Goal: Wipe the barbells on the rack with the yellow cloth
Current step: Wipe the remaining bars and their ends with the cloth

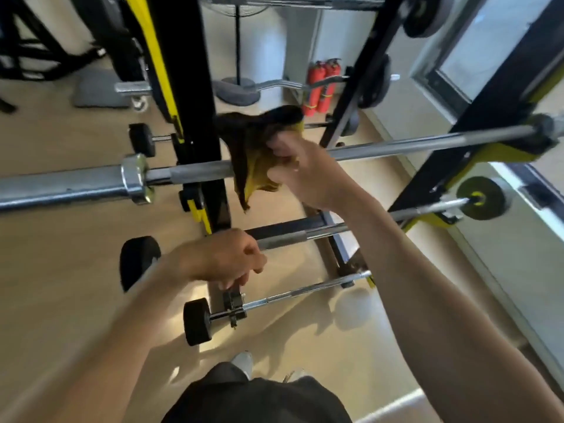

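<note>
yellow cloth [256, 166] | bunched, dirt-darkened | gripped by right hand [308, 175] | against barbell [427, 145]

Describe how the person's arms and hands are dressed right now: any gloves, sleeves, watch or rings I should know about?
Both forearms are bare with no sleeves in view. The left hand and right hand wear no gloves. No watch, wristband or bracelet shows on either wrist. A small pale glint on a right finger might be a ring, but it is too blurred to tell. Dark clothing shows at the bottom edge.
</note>
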The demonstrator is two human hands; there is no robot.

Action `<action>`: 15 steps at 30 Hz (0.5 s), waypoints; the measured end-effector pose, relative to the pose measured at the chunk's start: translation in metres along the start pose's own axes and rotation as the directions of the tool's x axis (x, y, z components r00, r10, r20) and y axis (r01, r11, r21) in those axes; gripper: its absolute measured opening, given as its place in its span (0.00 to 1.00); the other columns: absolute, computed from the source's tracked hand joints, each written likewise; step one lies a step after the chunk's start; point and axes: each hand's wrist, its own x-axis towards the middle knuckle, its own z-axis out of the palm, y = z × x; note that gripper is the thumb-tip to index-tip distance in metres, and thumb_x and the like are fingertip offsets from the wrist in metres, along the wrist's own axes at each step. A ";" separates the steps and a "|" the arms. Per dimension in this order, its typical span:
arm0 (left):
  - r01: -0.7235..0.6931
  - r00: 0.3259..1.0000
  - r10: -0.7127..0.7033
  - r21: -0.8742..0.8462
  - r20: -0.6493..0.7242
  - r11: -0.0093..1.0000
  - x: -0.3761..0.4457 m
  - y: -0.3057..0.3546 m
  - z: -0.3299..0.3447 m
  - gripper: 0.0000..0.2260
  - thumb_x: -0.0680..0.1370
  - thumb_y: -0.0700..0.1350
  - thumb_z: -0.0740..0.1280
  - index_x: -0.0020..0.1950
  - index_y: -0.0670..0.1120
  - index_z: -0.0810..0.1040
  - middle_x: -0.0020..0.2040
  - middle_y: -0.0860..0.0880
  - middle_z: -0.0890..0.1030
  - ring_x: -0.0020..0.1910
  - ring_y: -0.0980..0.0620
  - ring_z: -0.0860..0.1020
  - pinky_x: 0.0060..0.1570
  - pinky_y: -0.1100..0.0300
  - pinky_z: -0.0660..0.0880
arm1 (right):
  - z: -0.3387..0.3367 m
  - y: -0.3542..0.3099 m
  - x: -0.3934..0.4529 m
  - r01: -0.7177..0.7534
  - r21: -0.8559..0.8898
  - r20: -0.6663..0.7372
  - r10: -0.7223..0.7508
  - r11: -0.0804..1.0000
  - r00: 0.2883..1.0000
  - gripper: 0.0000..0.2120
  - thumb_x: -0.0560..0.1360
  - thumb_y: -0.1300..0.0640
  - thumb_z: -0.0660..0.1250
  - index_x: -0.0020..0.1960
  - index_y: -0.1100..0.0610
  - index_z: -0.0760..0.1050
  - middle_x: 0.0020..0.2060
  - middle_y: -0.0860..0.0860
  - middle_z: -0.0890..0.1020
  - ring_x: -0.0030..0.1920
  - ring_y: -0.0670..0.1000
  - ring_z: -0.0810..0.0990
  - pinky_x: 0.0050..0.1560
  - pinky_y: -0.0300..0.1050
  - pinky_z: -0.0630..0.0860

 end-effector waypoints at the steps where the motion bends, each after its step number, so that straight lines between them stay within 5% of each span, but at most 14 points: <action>1: 0.006 1.000 -0.006 0.003 -0.005 1.000 -0.011 0.007 -0.012 0.10 0.82 0.51 0.62 0.47 0.47 0.79 0.33 0.50 0.80 0.27 0.56 0.75 0.28 0.64 0.71 | 0.002 0.012 0.014 0.067 -0.402 0.022 -0.063 0.913 0.998 0.21 0.76 0.50 0.67 0.68 0.52 0.71 0.62 0.49 0.74 0.64 0.50 0.71 0.68 0.56 0.65; 2: -0.005 1.000 0.004 -0.024 -0.015 1.000 -0.023 0.012 -0.024 0.11 0.82 0.50 0.63 0.46 0.47 0.80 0.31 0.50 0.80 0.26 0.56 0.75 0.27 0.64 0.71 | 0.007 0.020 0.024 0.125 -0.640 0.069 -0.105 0.758 0.992 0.25 0.76 0.45 0.66 0.71 0.50 0.68 0.65 0.49 0.72 0.68 0.53 0.68 0.71 0.57 0.59; 4: -0.098 0.988 0.082 -0.119 -0.133 0.988 -0.044 0.019 -0.047 0.11 0.81 0.48 0.63 0.44 0.45 0.80 0.27 0.50 0.77 0.23 0.55 0.73 0.25 0.64 0.69 | 0.016 0.023 0.037 0.237 -0.759 0.177 -0.158 0.607 0.971 0.29 0.77 0.40 0.64 0.73 0.50 0.64 0.67 0.51 0.72 0.69 0.57 0.68 0.69 0.59 0.58; 6: -0.288 0.855 0.182 -0.154 -0.486 0.945 -0.058 0.020 -0.063 0.11 0.81 0.47 0.62 0.42 0.45 0.78 0.26 0.51 0.76 0.22 0.56 0.71 0.24 0.64 0.68 | 0.025 0.018 0.048 0.336 -0.769 0.240 -0.241 0.544 0.940 0.26 0.79 0.41 0.63 0.72 0.53 0.64 0.62 0.53 0.76 0.62 0.56 0.75 0.62 0.54 0.68; 8: -0.379 0.456 0.155 -0.033 -0.877 0.925 -0.059 0.010 -0.076 0.11 0.82 0.45 0.61 0.41 0.50 0.76 0.27 0.52 0.75 0.23 0.57 0.71 0.23 0.65 0.67 | 0.043 0.005 0.056 0.401 -0.752 0.269 -0.311 0.523 0.911 0.22 0.80 0.44 0.62 0.69 0.56 0.67 0.58 0.53 0.78 0.57 0.54 0.78 0.57 0.50 0.73; 9: -0.357 0.251 0.124 0.027 -0.960 0.934 -0.055 0.004 -0.084 0.11 0.82 0.45 0.60 0.41 0.53 0.74 0.28 0.53 0.75 0.24 0.57 0.71 0.23 0.64 0.67 | 0.056 -0.002 0.058 0.423 -0.742 0.268 -0.349 0.520 0.898 0.21 0.81 0.46 0.61 0.68 0.57 0.67 0.58 0.53 0.78 0.57 0.53 0.78 0.57 0.49 0.73; 10: -0.313 0.130 0.105 0.059 -0.986 0.948 -0.048 -0.005 -0.093 0.10 0.82 0.46 0.58 0.42 0.55 0.72 0.30 0.54 0.74 0.26 0.57 0.71 0.24 0.62 0.67 | 0.070 -0.008 0.060 0.442 -0.742 0.258 -0.393 0.504 0.883 0.20 0.82 0.46 0.59 0.68 0.58 0.68 0.59 0.54 0.78 0.58 0.53 0.78 0.58 0.49 0.73; 12: -0.191 0.115 0.109 0.085 -0.987 0.978 -0.031 -0.019 -0.105 0.08 0.83 0.47 0.54 0.46 0.53 0.70 0.36 0.51 0.73 0.30 0.55 0.68 0.28 0.60 0.65 | 0.088 -0.013 0.063 0.459 -0.744 0.234 -0.454 0.486 0.860 0.19 0.83 0.47 0.57 0.68 0.58 0.67 0.59 0.54 0.77 0.58 0.54 0.78 0.57 0.50 0.74; 15: 0.076 0.314 0.147 0.179 -0.938 0.981 -0.010 -0.028 -0.106 0.19 0.84 0.47 0.49 0.48 0.37 0.74 0.36 0.47 0.67 0.29 0.52 0.63 0.30 0.58 0.61 | 0.073 0.002 0.061 0.510 -0.703 0.280 -0.466 0.496 0.839 0.21 0.81 0.47 0.60 0.70 0.56 0.66 0.59 0.52 0.77 0.57 0.52 0.77 0.57 0.48 0.73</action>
